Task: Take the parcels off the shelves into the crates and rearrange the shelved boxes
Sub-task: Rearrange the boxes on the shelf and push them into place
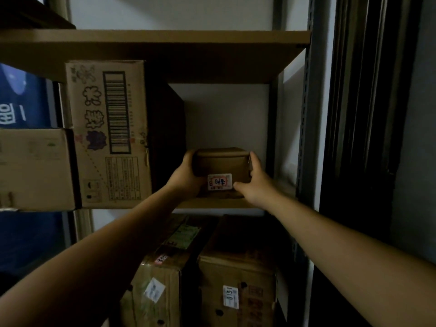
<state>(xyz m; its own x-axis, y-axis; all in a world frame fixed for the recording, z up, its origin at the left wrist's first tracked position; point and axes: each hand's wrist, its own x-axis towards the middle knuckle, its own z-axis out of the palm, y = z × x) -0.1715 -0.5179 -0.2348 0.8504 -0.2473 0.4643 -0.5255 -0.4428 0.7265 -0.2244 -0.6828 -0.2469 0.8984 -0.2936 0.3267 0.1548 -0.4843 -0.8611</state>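
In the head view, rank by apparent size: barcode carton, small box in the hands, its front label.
1. barcode carton
2. small box, gripped by the left hand and right hand
3. front label
The carton's face is nearer the camera, which inflates it.

Plain brown small box [220, 165], white label [220, 182] with red border, tan tall carton [106, 135] with black barcode

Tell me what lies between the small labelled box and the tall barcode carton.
Only the left hand, gripping the small labelled box; nothing else beside the barcode carton, head view.
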